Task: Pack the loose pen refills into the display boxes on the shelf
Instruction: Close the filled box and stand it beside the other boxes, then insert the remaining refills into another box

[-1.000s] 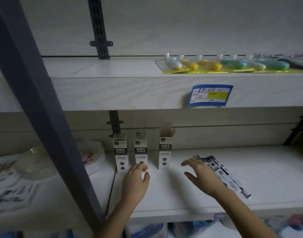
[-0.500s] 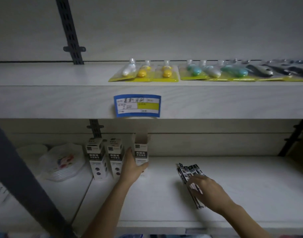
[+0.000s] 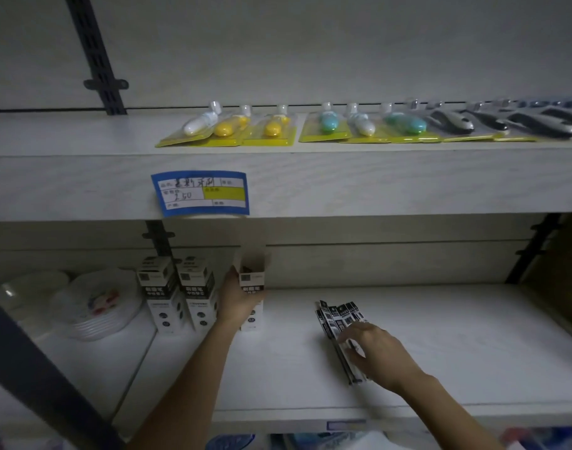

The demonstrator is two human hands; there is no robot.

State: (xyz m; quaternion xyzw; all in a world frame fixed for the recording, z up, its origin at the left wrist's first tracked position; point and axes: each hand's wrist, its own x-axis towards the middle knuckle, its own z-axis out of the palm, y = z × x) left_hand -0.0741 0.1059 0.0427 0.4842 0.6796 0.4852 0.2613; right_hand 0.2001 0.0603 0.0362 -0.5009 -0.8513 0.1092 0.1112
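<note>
– White wood is all around us: a long white wooden shelf (image 3: 456, 319) with a pale wall behind it. What do we see, from the left?

– First a stack of clear plastic plates (image 3: 96, 306). Then two closed black-and-white card boxes (image 3: 161, 297), standing side by side. Then our left hand (image 3: 237, 302). It is wrapped around the tall open black-and-white card box (image 3: 252, 282), which stands just beside the closed ones with its flap up.

– And the pen refills?

– The thin pen refills in black-and-white wrappers (image 3: 338, 315) lie on the shelf, well to the right of the open box, spread like a fan. Our right hand (image 3: 375, 352) is on their near ends, fingers curled over them, gripping the bunch.

– How do we do this bit well?

– We think we should squeeze the fan into one neat bunch, all ends the same way. We hold the open box still and straight, then slide the bunch down into its top. If we rush, the light box could tip over.

– What is new since one second ago?

– Back then both our hands held nothing, and the pen refills lay flat in a slanted row. Now each hand has its thing.
</note>
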